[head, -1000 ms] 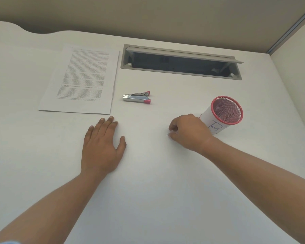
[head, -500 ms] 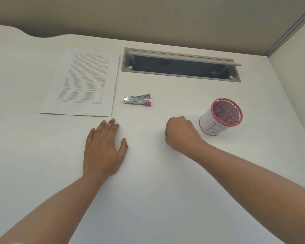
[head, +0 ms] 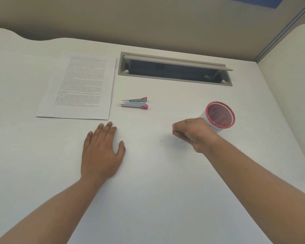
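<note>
My left hand (head: 101,152) lies flat on the white desk (head: 157,199), fingers straight, just below the corner of a printed sheet of paper (head: 79,87). My right hand (head: 194,133) hovers slightly above the desk with its fingers curled in; nothing shows between them. It partly covers the lower left of a white cup with a red mesh rim (head: 220,114). A small metal staple remover with red tips (head: 135,103) lies between the paper and the cup. A tiny dark speck (head: 163,140) sits on the desk left of my right hand.
A grey cable hatch (head: 174,69) with its lid raised is set into the desk at the back. Partition walls close off the back and the right side (head: 289,76).
My right hand has risen off the desk and shifted right towards the cup, uncovering the small speck. My left hand stays put. The view has tilted up a little.
</note>
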Action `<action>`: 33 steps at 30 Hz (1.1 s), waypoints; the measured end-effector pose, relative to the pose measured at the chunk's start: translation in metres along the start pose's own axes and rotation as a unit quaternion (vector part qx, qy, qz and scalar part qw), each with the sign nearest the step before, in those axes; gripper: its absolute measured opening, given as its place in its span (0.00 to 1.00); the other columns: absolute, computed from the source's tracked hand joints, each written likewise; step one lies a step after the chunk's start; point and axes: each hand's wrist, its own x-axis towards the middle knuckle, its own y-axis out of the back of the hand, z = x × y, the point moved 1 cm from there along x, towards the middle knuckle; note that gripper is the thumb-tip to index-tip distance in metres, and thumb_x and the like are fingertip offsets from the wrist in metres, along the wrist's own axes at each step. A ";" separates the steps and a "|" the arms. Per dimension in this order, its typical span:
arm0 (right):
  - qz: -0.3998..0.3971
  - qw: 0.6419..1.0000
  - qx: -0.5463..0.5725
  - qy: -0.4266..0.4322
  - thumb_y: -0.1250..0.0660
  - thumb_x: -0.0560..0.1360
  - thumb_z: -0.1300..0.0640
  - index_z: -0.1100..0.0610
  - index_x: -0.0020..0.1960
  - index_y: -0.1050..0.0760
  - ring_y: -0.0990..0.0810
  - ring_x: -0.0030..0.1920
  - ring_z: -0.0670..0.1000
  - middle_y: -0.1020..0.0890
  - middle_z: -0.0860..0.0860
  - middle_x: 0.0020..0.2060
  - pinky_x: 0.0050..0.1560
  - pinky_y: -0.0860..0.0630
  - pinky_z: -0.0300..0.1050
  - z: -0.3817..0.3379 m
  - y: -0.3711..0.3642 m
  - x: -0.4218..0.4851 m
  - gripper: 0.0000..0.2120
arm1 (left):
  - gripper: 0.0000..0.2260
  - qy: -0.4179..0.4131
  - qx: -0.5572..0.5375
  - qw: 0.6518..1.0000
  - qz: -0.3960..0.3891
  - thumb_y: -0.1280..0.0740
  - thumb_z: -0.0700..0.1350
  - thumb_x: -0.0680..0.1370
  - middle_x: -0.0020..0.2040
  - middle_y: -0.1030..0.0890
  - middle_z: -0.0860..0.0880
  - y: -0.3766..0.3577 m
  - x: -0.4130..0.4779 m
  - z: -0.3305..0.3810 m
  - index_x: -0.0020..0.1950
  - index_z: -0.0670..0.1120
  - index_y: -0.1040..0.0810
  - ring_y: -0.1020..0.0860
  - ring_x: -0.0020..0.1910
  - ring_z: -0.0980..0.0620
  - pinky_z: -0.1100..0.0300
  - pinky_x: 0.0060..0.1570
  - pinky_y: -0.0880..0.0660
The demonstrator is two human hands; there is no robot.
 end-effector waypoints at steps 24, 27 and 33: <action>0.157 0.801 -0.540 0.205 0.34 0.70 0.68 0.53 0.45 0.16 0.18 0.44 0.57 0.15 0.55 0.44 0.44 0.18 0.50 -0.065 0.105 -0.004 0.13 | 0.29 0.001 0.012 1.000 -0.009 0.47 0.59 0.77 0.76 0.28 0.47 -0.002 0.001 -0.001 0.72 0.44 0.27 0.33 0.77 0.45 0.44 0.76 0.42; 0.156 0.793 -0.550 0.212 0.31 0.68 0.64 0.52 0.38 0.19 0.19 0.43 0.56 0.17 0.53 0.40 0.39 0.20 0.46 -0.065 0.103 -0.008 0.07 | 0.29 0.000 0.012 1.000 -0.009 0.46 0.59 0.77 0.75 0.28 0.47 -0.002 0.001 -0.001 0.72 0.44 0.27 0.33 0.76 0.45 0.44 0.76 0.42; 0.144 0.791 -0.566 0.179 0.35 0.70 0.66 0.52 0.49 0.16 0.19 0.46 0.56 0.16 0.53 0.48 0.42 0.18 0.49 -0.066 0.105 -0.004 0.15 | 0.29 0.002 0.007 1.000 -0.010 0.46 0.59 0.77 0.76 0.28 0.47 -0.001 0.001 0.000 0.71 0.44 0.27 0.34 0.77 0.45 0.44 0.76 0.42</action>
